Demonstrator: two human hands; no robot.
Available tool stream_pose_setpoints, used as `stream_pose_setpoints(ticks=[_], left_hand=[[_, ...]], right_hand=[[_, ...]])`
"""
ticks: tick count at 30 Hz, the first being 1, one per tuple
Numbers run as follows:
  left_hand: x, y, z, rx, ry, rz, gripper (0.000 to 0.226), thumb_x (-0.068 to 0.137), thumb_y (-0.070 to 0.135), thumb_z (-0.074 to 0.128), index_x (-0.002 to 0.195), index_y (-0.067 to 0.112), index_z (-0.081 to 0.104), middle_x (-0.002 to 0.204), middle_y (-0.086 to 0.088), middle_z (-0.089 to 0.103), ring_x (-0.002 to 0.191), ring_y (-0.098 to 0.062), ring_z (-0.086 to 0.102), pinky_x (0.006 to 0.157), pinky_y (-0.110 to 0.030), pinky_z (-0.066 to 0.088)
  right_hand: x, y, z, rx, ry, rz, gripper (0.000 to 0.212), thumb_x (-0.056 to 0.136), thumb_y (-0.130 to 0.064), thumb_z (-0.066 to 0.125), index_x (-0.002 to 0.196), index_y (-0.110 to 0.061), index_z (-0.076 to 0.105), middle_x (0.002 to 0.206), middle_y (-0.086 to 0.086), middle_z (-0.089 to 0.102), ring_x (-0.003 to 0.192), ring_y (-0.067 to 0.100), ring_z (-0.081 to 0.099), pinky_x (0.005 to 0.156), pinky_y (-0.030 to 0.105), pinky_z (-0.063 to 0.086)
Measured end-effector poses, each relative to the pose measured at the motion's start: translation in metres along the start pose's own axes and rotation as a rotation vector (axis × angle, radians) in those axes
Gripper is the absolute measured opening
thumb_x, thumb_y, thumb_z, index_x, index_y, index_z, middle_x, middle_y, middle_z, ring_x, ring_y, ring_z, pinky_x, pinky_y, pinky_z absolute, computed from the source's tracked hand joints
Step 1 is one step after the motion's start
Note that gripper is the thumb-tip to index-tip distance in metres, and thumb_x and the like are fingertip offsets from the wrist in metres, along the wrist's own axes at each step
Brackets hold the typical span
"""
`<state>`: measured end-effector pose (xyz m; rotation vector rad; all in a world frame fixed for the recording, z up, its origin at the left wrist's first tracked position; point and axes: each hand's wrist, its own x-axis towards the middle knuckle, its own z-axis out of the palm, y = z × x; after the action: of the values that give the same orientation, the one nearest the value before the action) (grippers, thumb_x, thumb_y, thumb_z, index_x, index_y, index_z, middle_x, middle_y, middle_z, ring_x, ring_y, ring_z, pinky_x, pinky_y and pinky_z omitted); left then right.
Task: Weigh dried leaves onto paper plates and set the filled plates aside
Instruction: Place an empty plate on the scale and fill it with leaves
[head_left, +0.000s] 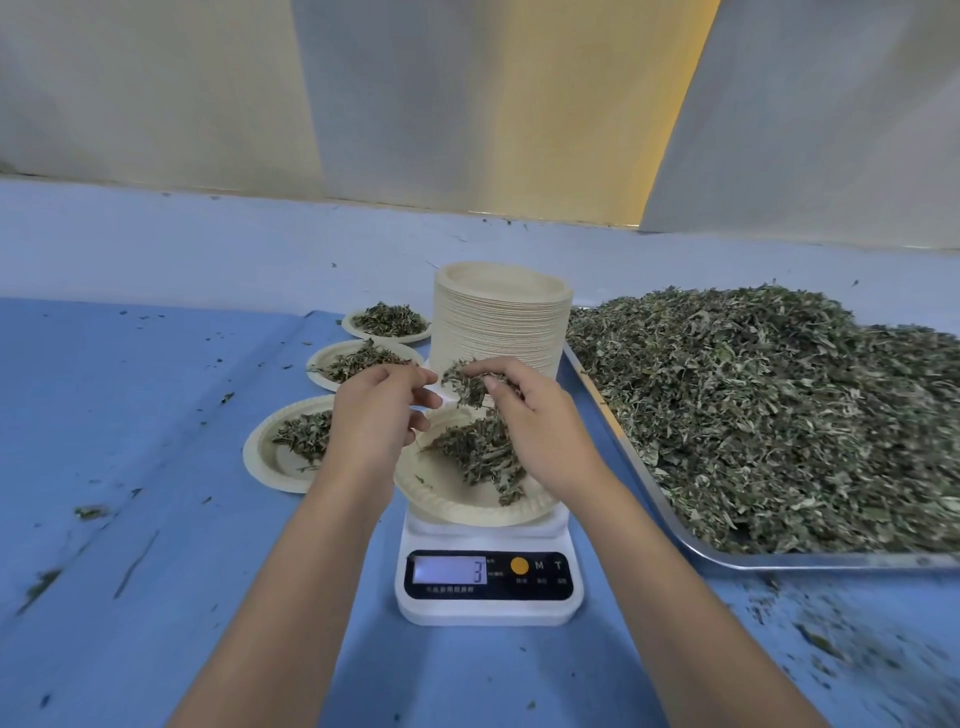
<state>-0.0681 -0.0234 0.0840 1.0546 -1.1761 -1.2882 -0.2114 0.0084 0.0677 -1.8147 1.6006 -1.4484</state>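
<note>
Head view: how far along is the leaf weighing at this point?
Done: three filled plates sit left of the scale. In hand: a fourth plate on the scale holds leaves, display reading 3, while the right hand holds a clump of leaves over it, left hand alongside. Left: a big pile on the tray and a tall stack of empty plates.

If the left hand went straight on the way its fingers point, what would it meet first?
The left hand would most likely meet the clump of dried leaves pinched by the right hand, just ahead above the plate on the scale; depth is hard to judge.
</note>
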Motion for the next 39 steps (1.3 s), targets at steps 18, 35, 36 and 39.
stream_pose_setpoints(ticks=[18,35,36,39], left_hand=[[-0.001,-0.003,0.0,0.01,-0.001,-0.003,0.016,0.089,0.011,0.052,0.081,0.012,0.066,0.049,0.009,0.059,0.037,-0.003,0.045,0.04,-0.014,0.034],[-0.002,-0.001,0.001,0.014,-0.012,-0.008,0.015,0.089,0.01,0.052,0.082,0.012,0.066,0.049,0.009,0.059,0.038,-0.004,0.045,0.041,-0.015,0.033],[-0.003,-0.001,0.002,0.014,-0.013,-0.009,0.015,0.089,0.01,0.053,0.082,0.012,0.066,0.049,0.009,0.059,0.038,-0.004,0.045,0.042,-0.015,0.033],[-0.003,-0.001,0.003,0.018,-0.017,-0.008,0.014,0.088,0.01,0.053,0.081,0.012,0.066,0.048,0.009,0.059,0.037,-0.003,0.045,0.044,-0.017,0.034]], right_hand=[[0.005,-0.011,-0.014,0.546,0.289,0.097,0.03,0.099,-0.007,0.045,0.097,-0.027,0.068,0.118,-0.002,0.065,0.116,0.017,0.058,0.105,0.043,0.044],[0.003,-0.008,-0.003,0.34,0.229,0.034,0.025,0.099,-0.006,0.046,0.102,-0.019,0.067,0.087,-0.031,0.062,0.081,-0.004,0.056,0.086,0.022,0.048],[0.003,-0.008,-0.003,0.333,0.226,0.034,0.025,0.099,-0.006,0.046,0.103,-0.018,0.067,0.082,-0.033,0.062,0.076,-0.002,0.054,0.082,0.022,0.049],[0.003,-0.009,-0.004,0.319,0.231,0.043,0.024,0.099,-0.006,0.045,0.104,-0.016,0.067,0.082,-0.028,0.063,0.075,0.002,0.053,0.077,0.021,0.049]])
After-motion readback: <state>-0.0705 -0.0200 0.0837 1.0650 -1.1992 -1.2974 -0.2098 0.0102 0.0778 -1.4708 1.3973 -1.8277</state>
